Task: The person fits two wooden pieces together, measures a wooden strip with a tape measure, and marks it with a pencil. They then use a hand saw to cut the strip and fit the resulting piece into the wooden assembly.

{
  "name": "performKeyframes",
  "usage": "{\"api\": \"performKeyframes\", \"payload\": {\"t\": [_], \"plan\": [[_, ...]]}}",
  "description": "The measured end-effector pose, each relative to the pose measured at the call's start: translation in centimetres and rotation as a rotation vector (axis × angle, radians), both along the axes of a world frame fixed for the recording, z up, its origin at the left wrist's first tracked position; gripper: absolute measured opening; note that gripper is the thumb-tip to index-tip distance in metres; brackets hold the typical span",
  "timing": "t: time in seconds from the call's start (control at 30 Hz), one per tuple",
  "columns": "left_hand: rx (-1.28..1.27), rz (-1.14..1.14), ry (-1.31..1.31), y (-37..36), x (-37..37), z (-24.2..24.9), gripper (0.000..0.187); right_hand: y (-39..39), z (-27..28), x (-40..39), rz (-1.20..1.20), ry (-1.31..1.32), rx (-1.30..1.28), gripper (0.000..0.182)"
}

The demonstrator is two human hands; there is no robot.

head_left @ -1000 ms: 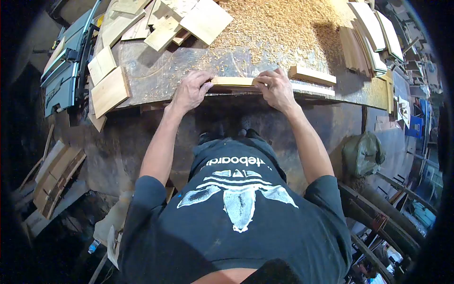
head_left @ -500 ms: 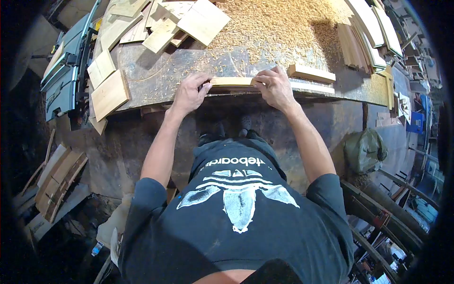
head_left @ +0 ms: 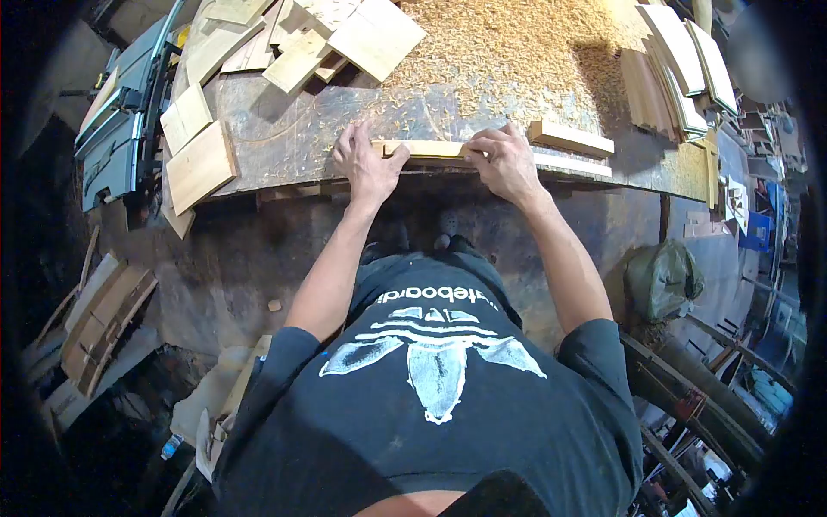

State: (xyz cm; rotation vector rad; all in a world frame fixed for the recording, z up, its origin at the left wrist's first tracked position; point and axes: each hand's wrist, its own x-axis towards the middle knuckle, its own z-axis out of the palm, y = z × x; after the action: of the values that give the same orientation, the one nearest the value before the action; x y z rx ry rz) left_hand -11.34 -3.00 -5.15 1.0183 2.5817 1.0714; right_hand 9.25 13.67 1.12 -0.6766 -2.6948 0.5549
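A narrow wooden strip (head_left: pixel 433 149) lies lengthwise along the near edge of the workbench, between my two hands. My right hand (head_left: pixel 508 165) pinches it toward its right end, thumb and fingers closed on the wood. At the other end, my left hand (head_left: pixel 369 172) has its fingers spread, with the thumb close beside the strip's near face; whether it touches is hard to tell. Right of my right hand is a thicker wooden block (head_left: pixel 572 138), and in front of that a thin pale strip (head_left: pixel 573 164) runs along the edge.
Wood shavings (head_left: pixel 508 52) cover the far middle of the workbench (head_left: pixel 284 159). Loose boards (head_left: pixel 376 39) are piled at the back left, and two more boards (head_left: pixel 201 166) overhang the left edge. Stacked planks (head_left: pixel 672 52) stand at the back right. A green bag (head_left: pixel 663 280) is lower right.
My left hand has shifted right and its fingers have opened from their pinch on the strip's left end. My right hand keeps its hold in nearly the same place.
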Motion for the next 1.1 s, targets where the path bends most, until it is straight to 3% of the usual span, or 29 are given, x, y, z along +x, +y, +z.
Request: {"api": "performKeyframes", "payload": {"t": [0.2,0.27,0.37,0.87,1.1], "plan": [[-0.064,-0.006,0.014,0.3,-0.4,-0.3,0.086,1.0,0.9,0.9,0.005,-0.142,-0.132,0.026],[-0.064,-0.008,0.010,0.4,-0.4,-0.3,0.085,1.8,0.5,1.7,-0.029,-0.047,-0.305,0.036],[-0.074,-0.024,0.019,0.5,-0.5,-0.3,0.083,2.7,1.9,3.1,-0.094,-0.096,-0.305,0.039],[-0.058,-0.060,-0.002,-0.2,-0.5,0.4,0.075,1.4,0.9,3.1,-0.052,-0.147,-0.072,0.028],[-0.003,-0.074,0.007,-0.4,0.2,1.4,0.056,1.0,-0.3,2.3,-0.057,-0.041,-0.134,0.020]]}}
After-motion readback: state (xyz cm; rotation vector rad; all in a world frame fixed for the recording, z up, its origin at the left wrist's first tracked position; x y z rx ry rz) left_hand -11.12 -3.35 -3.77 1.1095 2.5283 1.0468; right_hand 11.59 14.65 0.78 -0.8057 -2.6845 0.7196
